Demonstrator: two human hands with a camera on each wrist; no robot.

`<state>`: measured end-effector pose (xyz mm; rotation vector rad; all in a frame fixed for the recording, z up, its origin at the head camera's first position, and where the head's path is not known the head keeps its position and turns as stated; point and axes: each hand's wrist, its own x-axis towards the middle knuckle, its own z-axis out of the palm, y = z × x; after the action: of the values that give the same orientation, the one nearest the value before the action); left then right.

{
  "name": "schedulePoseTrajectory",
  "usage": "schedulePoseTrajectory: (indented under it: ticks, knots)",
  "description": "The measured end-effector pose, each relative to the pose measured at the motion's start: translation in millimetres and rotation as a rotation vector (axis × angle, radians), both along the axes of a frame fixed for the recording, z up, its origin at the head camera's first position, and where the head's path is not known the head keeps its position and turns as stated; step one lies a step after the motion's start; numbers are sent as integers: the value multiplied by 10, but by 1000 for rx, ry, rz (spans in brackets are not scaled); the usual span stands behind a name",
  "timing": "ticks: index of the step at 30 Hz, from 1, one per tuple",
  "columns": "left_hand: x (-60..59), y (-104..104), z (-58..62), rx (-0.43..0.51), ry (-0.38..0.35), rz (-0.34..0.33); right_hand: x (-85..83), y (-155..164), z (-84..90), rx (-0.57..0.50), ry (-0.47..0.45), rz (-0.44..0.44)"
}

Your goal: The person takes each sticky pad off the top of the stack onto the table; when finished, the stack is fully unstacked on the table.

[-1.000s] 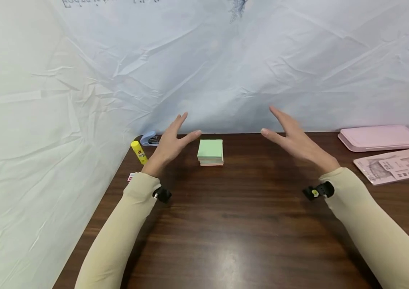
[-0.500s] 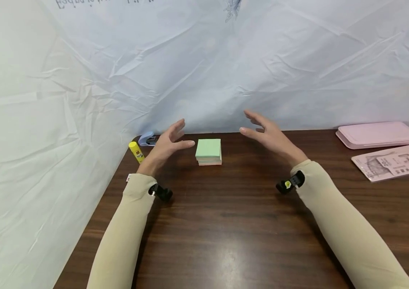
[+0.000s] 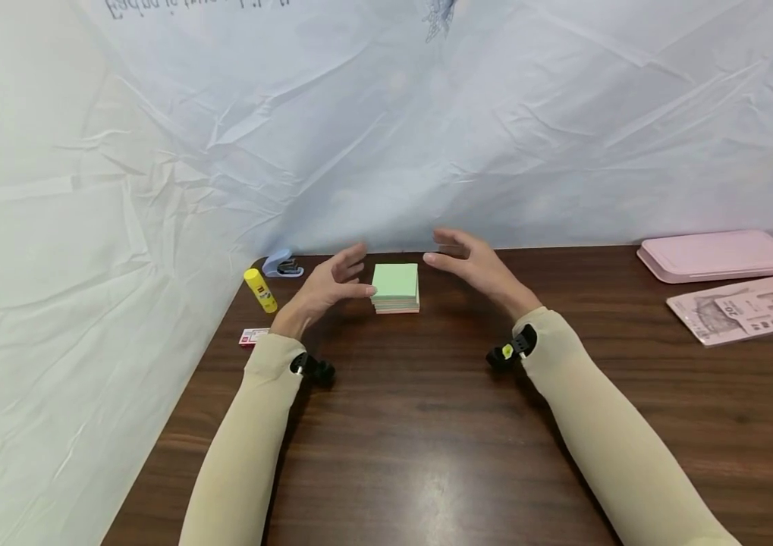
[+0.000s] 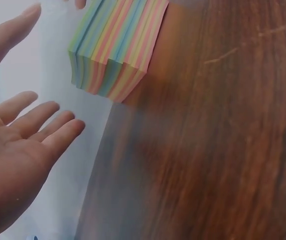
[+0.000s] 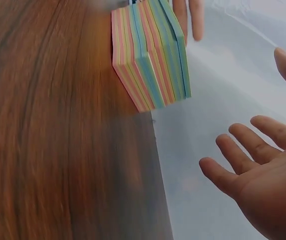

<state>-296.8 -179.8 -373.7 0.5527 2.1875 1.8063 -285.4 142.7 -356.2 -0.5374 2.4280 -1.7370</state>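
Note:
A stack of pastel sticky notes [image 3: 396, 287] with a green top sheet lies on the dark wooden table [image 3: 427, 440] near its back edge. My left hand [image 3: 352, 274] hovers just left of the stack, fingers straight and spread, palm facing it. My right hand [image 3: 450, 254] hovers just right of it and slightly behind, also spread. In the left wrist view the striped stack [image 4: 117, 47] sits apart from my left hand [image 4: 27, 135]. The right wrist view shows the stack [image 5: 150, 55] with a gap to my right hand [image 5: 253, 170]. Neither hand holds anything.
A yellow glue stick [image 3: 259, 290], a blue stapler [image 3: 280, 265] and a small red-and-white card [image 3: 252, 336] lie at the table's left back corner. A pink flat case [image 3: 717, 255] and a pink printed packet [image 3: 748, 307] lie far right. A wrinkled white sheet [image 3: 386, 136] hangs behind and to the left.
Both hands have come down and inward toward the sticky-note stack. The right hand travelled farther, moving left. The stack has not moved.

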Motion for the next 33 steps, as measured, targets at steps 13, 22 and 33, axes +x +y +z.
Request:
schedulePoseTrajectory:
  ticks: [13, 22, 33]
  knots:
    - [-3, 29, -117, -88, -75, -44, 9, -190, -120, 91, -9, 46]
    - [1, 72, -213, -87, -71, -57, 2, -211, -195, 139, -4, 58]
    - [-19, 98, -352, -112, -15, -5, -29, -224, -273, 167, 5, 69]
